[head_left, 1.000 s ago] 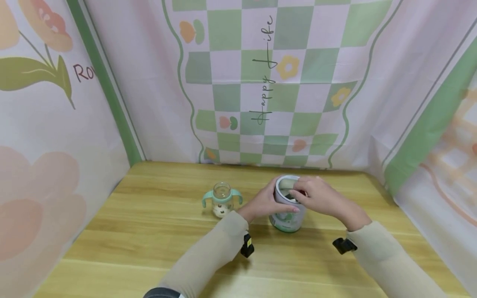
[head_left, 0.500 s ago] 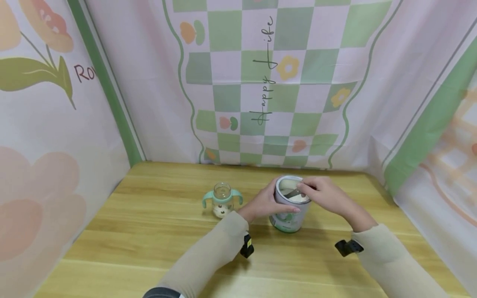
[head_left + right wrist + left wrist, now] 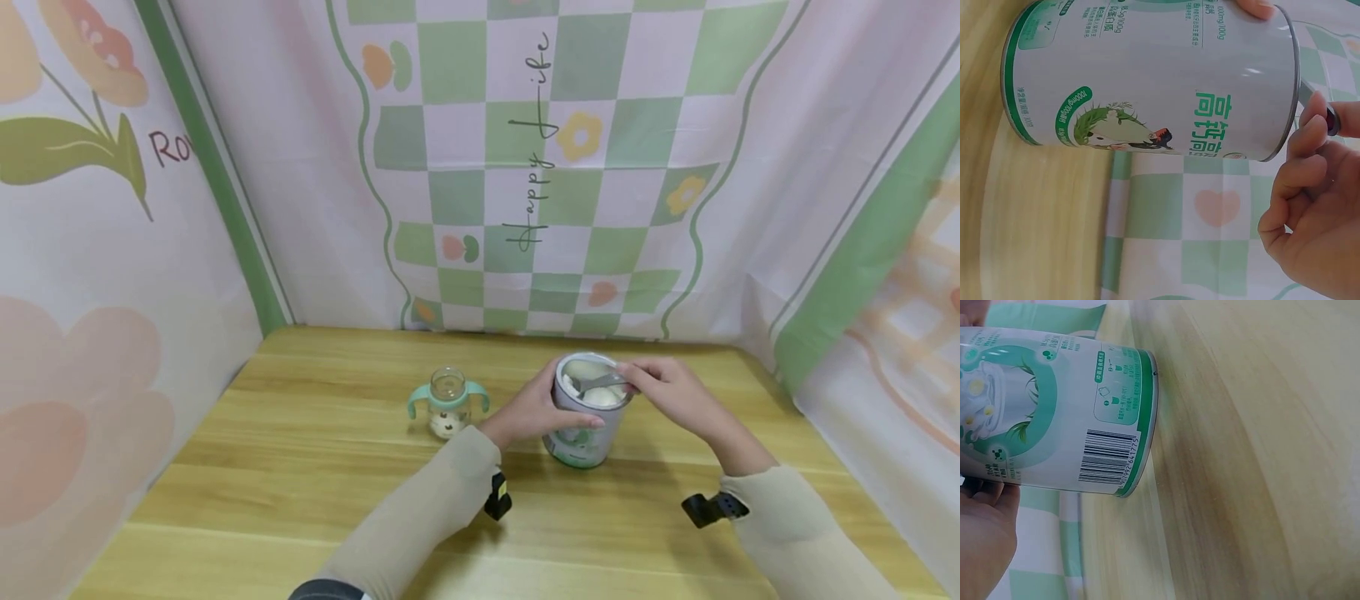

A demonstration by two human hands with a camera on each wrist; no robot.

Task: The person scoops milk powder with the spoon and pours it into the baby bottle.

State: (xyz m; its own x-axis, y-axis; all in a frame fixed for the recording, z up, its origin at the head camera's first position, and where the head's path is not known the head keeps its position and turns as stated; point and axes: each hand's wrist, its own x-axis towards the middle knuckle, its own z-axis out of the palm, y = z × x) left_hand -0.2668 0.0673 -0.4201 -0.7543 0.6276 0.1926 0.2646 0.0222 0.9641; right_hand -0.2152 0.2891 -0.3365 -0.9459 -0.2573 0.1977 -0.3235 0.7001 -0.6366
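Observation:
A white and green milk powder can (image 3: 577, 450) stands upright on the wooden table. My left hand (image 3: 534, 408) grips its upper side, with the thumb across the front. A grey spoon (image 3: 600, 382) slants into the mouth of the can, over pale powder (image 3: 602, 397). At the right of the rim my right hand (image 3: 678, 398) pinches the spoon's handle between thumb and fingers. In the right wrist view that handle (image 3: 1307, 95) sticks out past the rim, the other fingers curled. The left wrist view shows the can's barcode (image 3: 1109, 456) and green base band.
A clear baby bottle (image 3: 448, 412) with mint-green handles stands left of the can, lidless, with something pale inside. The wooden table (image 3: 300, 467) runs back to a checked curtain (image 3: 517, 200). Printed fabric hangs at both sides.
My right hand has drawn back to the right from inside the can to its rim, bringing the spoon into view, its handle now over the rim. My left hand and the bottle stay put.

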